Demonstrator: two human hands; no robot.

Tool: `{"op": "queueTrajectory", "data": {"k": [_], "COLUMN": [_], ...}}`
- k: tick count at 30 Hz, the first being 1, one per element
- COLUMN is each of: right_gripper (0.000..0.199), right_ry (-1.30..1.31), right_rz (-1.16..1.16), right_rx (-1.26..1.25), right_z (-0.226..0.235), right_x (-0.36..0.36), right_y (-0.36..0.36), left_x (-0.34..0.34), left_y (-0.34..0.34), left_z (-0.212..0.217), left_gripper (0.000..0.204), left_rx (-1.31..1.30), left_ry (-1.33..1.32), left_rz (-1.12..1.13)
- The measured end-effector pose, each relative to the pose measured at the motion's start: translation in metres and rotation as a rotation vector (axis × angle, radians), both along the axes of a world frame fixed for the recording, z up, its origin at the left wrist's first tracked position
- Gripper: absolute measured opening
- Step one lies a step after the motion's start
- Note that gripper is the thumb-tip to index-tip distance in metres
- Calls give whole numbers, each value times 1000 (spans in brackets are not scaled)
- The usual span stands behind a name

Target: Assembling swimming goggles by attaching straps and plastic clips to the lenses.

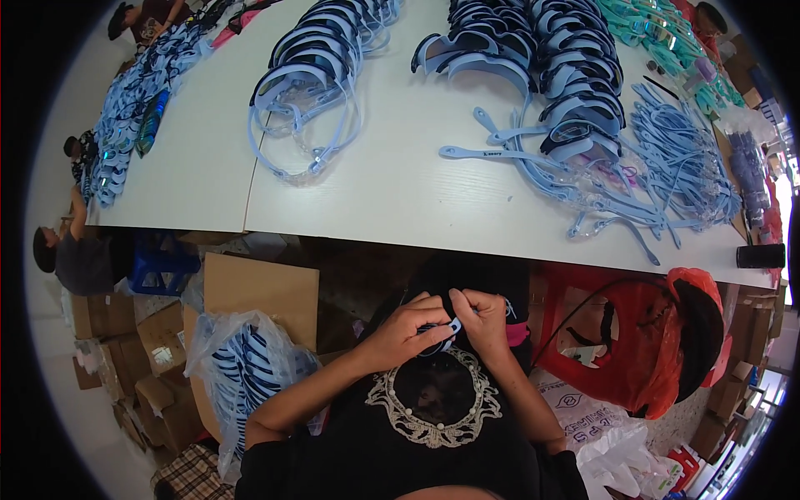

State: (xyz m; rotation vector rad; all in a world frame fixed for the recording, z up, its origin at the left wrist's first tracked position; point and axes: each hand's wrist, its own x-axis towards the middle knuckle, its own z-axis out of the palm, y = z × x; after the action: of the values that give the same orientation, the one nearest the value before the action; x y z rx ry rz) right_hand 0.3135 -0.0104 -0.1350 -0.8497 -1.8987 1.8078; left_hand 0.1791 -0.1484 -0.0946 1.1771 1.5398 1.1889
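Blue rubber goggle strap piece (447, 329) pinched between left hand (414, 327) and right hand (481, 321), held at lap below white table edge (275, 223). Step looks like strap fitting — fingers closed on it. Next needs fine threading; assembled blue goggle rows (575, 75) at 1 o'clock.

a long white table (400, 187) spans the upper half, built from joined panels with a seam running toward 7 o'clock. beneath it, at 8 o'clock, brown cardboard boxes (158, 342) stand stacked on a pale floor (62, 400) beside a blue plastic stool (162, 262). a red plastic stool (621, 333) sits at 4 o'clock. bright daylight enters at 3 o'clock.
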Motion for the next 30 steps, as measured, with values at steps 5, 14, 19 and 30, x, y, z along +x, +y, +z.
{"op": "queueTrajectory", "data": {"k": [5,14,19,30], "right_gripper": [48,33,37,19], "right_ry": [68,704,264,107], "right_rz": [-22,47,134,210], "right_rx": [-733,-1284,115,-208], "right_z": [18,65,84,17], "right_x": [-3,-10,-19,2], "right_y": [14,16,24,7], "left_x": [-1,-21,-120,-299], "left_y": [-1,-10,-15,52], "left_z": [15,55,130,102], "left_gripper": [50,65,44,29], "left_rx": [-60,170,169,339], "left_ry": [-30,128,389,1336], "left_rz": [66,285,410,665]}}
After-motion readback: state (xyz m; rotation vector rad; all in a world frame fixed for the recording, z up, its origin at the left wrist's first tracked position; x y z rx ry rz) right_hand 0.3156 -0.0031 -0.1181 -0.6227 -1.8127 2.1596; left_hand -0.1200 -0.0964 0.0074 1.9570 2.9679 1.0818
